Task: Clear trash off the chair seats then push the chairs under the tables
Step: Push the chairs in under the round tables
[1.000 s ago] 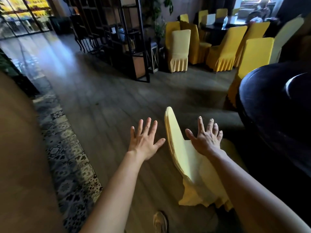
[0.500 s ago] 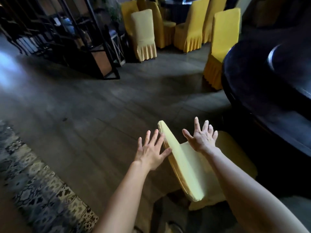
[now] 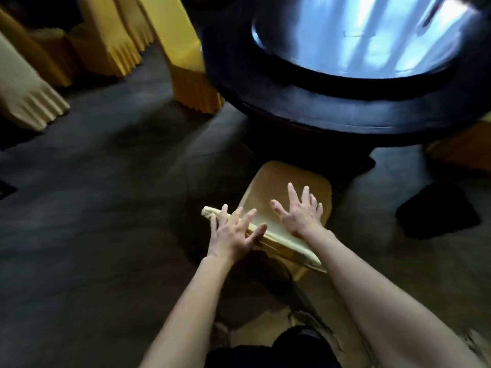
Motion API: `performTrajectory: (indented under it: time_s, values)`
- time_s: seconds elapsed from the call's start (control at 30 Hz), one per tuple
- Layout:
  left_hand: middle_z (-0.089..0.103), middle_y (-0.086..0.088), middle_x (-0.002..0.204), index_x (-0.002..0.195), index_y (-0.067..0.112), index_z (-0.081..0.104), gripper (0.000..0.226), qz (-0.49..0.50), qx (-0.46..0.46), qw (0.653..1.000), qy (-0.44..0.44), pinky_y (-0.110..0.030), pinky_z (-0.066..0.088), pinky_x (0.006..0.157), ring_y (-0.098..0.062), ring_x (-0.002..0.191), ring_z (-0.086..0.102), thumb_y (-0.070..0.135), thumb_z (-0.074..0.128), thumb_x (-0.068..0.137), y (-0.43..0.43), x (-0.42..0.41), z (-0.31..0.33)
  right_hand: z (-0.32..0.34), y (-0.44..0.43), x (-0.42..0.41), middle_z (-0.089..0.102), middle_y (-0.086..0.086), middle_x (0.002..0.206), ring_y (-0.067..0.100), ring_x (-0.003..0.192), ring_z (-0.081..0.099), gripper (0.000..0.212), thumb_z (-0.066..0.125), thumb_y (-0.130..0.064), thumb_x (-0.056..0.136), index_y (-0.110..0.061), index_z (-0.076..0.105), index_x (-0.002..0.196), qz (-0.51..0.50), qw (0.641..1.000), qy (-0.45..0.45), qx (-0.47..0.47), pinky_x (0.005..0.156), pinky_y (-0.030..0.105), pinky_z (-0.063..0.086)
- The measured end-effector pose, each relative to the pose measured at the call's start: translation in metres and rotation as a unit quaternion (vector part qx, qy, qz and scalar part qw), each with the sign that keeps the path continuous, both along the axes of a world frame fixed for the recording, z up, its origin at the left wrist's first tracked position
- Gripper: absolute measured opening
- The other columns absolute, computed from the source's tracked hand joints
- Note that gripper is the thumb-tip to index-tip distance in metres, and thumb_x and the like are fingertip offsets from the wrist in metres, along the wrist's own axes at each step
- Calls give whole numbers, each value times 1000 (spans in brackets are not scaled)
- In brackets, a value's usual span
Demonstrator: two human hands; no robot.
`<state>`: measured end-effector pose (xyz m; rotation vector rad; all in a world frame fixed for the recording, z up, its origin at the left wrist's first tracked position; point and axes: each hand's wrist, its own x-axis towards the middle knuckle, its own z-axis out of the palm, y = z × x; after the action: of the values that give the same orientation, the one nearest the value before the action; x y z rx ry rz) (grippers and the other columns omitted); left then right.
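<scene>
A chair in a pale yellow cover stands in front of me, its seat pointing at the round dark table. The seat's far edge reaches just under the table's rim. I see no trash on the visible part of the seat. My left hand rests with spread fingers on the top edge of the chair's back. My right hand hovers flat over the backrest and seat, fingers apart, holding nothing.
The table carries a shiny round glass turntable. Several more yellow-covered chairs stand at the upper left, one against the table. A dark object lies on the floor at the right. Open wooden floor spreads to the left.
My view has swung right and down onto the table. My left hand has come onto the chair's back; the chair now faces the table more squarely.
</scene>
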<state>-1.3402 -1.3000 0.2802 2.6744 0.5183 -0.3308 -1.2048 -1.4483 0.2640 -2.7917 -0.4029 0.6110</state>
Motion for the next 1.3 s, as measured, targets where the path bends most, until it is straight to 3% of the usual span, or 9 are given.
performTrajectory:
  time_s: [0.23, 0.43, 0.57, 0.7, 0.97, 1.3]
  values:
    - [20, 3, 163, 145, 49, 27, 76, -31, -30, 996, -73, -57, -11, 116, -17, 152, -6, 87, 7, 82, 12, -2, -17, 9, -9, -75, 0, 15, 164, 32, 151, 4, 83, 12, -78, 87, -33, 11, 157, -149, 987, -16, 62, 118, 55, -1]
    - [22, 1, 163, 141, 44, 40, 80, -54, -31, 992, -107, -59, -12, 117, -17, 152, 1, 87, 8, 81, 21, 4, -18, -4, 5, -130, 28, 12, 160, 26, 145, 27, 75, 10, -67, 93, -27, 44, 146, -224, 952, -174, 114, 119, 56, 6]
    - [19, 0, 164, 140, 43, 43, 79, -51, -35, 990, -123, -58, -12, 117, -18, 152, 0, 85, 10, 82, 22, 6, -19, -10, 11, -133, 34, 9, 157, 26, 143, 30, 78, 9, -71, 91, -29, 53, 140, -253, 935, -207, 138, 118, 56, 6]
    - [20, 0, 164, 141, 42, 44, 82, -52, -37, 991, -116, -57, -12, 117, -19, 152, 0, 85, 8, 80, 27, 18, -15, -10, 16, -118, 38, 7, 155, 24, 141, 32, 72, 19, -68, 89, -31, 56, 137, -256, 933, -214, 132, 118, 54, 8]
    - [17, 0, 164, 141, 44, 42, 71, -51, -43, 992, -105, -60, -12, 116, -20, 152, -1, 80, 17, 86, 23, 67, -14, -11, 11, -65, 35, 7, 156, 23, 141, 30, 71, 17, -69, 89, -34, 48, 142, -252, 939, -203, 117, 118, 51, 5]
    - [22, -1, 162, 141, 43, 44, 77, -28, -40, 992, -113, -61, -11, 116, -21, 152, 5, 82, 13, 83, 15, 160, -19, -19, 2, 34, 37, 8, 155, 24, 139, 32, 67, 20, -68, 91, -34, 43, 144, -236, 940, -212, 123, 117, 51, 7]
